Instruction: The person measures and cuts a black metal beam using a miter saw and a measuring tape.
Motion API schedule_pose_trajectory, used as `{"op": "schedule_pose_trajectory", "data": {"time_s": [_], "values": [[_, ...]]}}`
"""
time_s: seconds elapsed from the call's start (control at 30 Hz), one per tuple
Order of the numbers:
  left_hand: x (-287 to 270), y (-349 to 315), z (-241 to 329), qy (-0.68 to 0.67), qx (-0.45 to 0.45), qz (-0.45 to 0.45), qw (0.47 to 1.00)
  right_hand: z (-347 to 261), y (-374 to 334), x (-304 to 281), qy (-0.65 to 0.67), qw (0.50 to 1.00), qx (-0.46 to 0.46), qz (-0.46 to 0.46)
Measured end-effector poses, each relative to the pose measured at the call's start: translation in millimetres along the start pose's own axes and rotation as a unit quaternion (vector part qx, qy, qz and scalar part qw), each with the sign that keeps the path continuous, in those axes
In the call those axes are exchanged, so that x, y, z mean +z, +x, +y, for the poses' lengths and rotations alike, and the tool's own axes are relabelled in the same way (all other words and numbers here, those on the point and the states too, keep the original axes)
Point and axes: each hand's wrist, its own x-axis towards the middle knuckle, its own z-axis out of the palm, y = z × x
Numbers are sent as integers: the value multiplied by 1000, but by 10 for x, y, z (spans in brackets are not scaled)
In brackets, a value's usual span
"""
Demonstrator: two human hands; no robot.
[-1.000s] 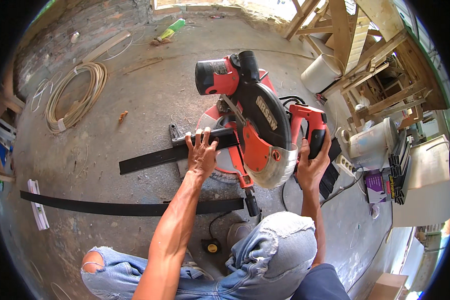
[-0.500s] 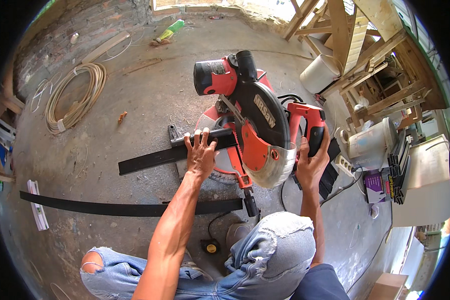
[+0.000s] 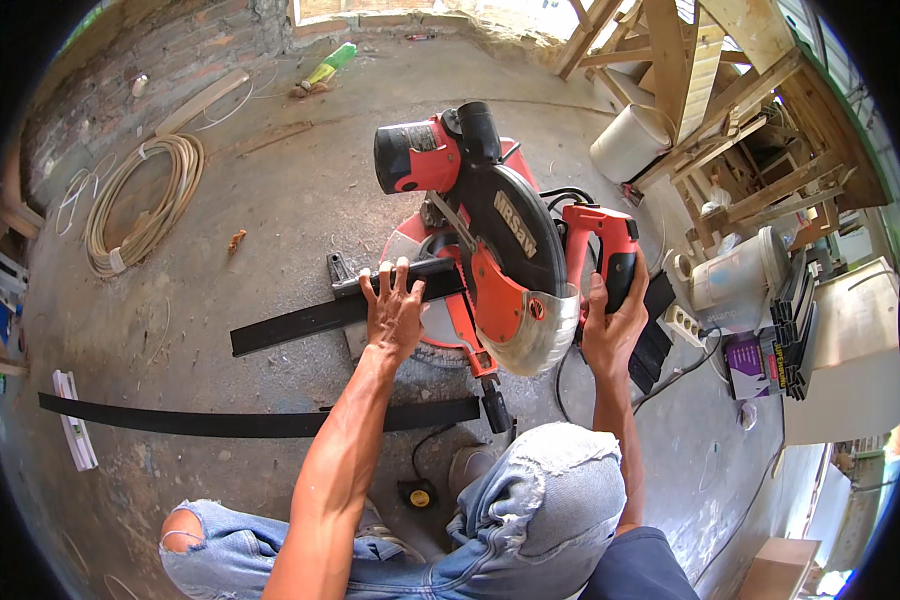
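Note:
A red and black mitre saw [image 3: 515, 225] stands on the floor in front of me, its blade guard low over the saw's table. My right hand [image 3: 613, 325] is wrapped round the saw's rear handle [image 3: 620, 262]. On the saw's table lies a flat black strip [image 3: 300, 322], running out to the left. My left hand [image 3: 396, 310] clasps this strip against the saw's fence [image 3: 432, 268], fingertips hooked over the top. The blade's contact with the strip is hidden by the guard. Closer to me, a longer black strip [image 3: 220, 422] crosses the floor.
A tape measure [image 3: 417, 494] lies by my foot. At left are a pale level-like bar [image 3: 75, 420] and a coiled hose [image 3: 142, 205]. To the right stand a power strip [image 3: 681, 325], a white bucket [image 3: 735, 275] and stacked timber [image 3: 760, 190]. A cable [image 3: 675, 372] trails nearby.
The whole view has shifted slightly, so things sit a little further left. Both hands keep their places on the strip and the saw handle.

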Motion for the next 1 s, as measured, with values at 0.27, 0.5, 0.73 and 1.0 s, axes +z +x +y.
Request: {"op": "schedule_pose_trajectory", "data": {"time_s": [0.27,0.5,0.73,1.0], "values": [[-49,3,32,5,-4,-13,1000,-95,2,-27,34,999,34,-6],[-82,46,25,12,1,-27,1000,-109,304,-212,104,992,53,-39],[-58,52,26,36,9,-42,998,-206,445,-43,168,965,188,-65],[-73,36,6,35,7,-46,998,-224,522,-108,284,914,258,-133]]}}
